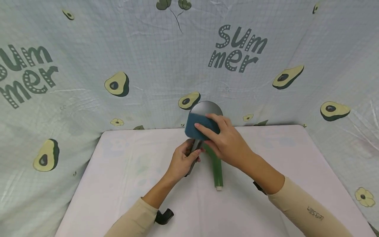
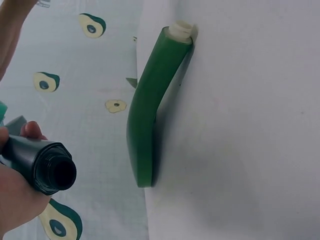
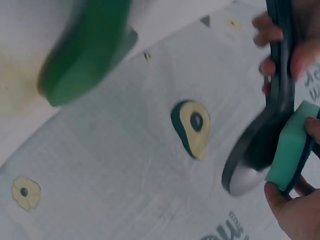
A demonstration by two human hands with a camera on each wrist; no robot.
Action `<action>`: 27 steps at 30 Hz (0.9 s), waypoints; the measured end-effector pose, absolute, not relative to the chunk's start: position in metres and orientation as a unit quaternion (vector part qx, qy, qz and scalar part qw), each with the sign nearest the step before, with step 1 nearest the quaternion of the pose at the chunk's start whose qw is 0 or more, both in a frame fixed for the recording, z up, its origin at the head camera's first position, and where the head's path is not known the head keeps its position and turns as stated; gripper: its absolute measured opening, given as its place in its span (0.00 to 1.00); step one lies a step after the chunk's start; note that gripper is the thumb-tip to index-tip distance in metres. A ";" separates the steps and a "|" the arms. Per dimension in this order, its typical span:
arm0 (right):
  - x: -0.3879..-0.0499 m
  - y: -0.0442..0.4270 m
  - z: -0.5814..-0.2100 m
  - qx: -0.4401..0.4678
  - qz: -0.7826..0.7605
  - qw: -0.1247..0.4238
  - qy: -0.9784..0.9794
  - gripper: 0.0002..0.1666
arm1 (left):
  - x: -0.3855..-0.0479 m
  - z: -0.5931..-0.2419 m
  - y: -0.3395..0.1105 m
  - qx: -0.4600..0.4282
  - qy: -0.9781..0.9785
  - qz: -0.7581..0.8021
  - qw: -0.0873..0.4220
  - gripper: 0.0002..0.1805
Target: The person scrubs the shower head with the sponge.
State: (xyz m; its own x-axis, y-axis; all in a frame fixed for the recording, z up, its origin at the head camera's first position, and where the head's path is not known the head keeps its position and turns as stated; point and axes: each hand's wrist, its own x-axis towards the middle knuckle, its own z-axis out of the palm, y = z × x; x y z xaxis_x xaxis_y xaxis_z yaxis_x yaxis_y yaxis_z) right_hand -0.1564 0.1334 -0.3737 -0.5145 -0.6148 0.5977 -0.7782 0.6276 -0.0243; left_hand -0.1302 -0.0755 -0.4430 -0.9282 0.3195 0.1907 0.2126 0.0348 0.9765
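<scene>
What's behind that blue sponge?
A shower head: its grey top shows above the sponge, its handle below, in the left hand. The surface right behind the sponge is covered.

We lose part of the grey round-headed tool [image 1: 207,107] behind the blue sponge [image 1: 199,119]
Toward the far edge of the surface [image 1: 142,158], the right hand [image 1: 229,141] hides one end of the green bottle [image 1: 217,169], which our right wrist view blurs and cuts off; the left sleeve [image 1: 136,217] covers some of a black piece [image 1: 165,217]; we cannot read the right sleeve's print [image 1: 315,213]
</scene>
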 end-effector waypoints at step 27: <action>-0.141 0.130 -0.384 0.368 0.135 0.281 -0.876 0.35 | -0.125 -0.446 -0.077 0.186 0.739 0.648 0.010 0.14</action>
